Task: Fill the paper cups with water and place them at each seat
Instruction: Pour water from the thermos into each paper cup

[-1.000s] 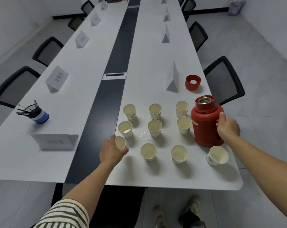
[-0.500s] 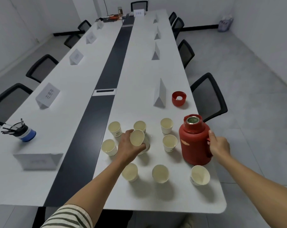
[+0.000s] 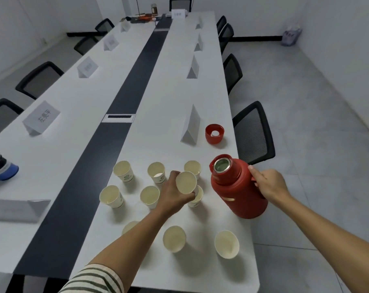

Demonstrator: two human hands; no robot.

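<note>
My left hand [image 3: 175, 195] holds one paper cup [image 3: 186, 182] lifted above the others, its mouth tipped toward the camera. My right hand [image 3: 268, 185] grips the handle of the red thermos [image 3: 236, 191], which leans left toward the held cup with its mouth open and uncapped. Several empty paper cups [image 3: 150, 194] stand on the near end of the white table [image 3: 175, 102]. The thermos's red lid [image 3: 214, 133] lies upside down further back, beside a folded name card [image 3: 192, 125].
Name cards [image 3: 42, 117] stand along both long sides of the table, black mesh chairs [image 3: 253, 132] at each seat. A blue pen holder [image 3: 4, 168] sits at the left. The dark centre strip [image 3: 124, 96] runs the table's length. Table edge lies just right of the thermos.
My left hand picked a cup from the near left and carried it up and right toward the thermos. My right hand has tilted the thermos toward that cup.
</note>
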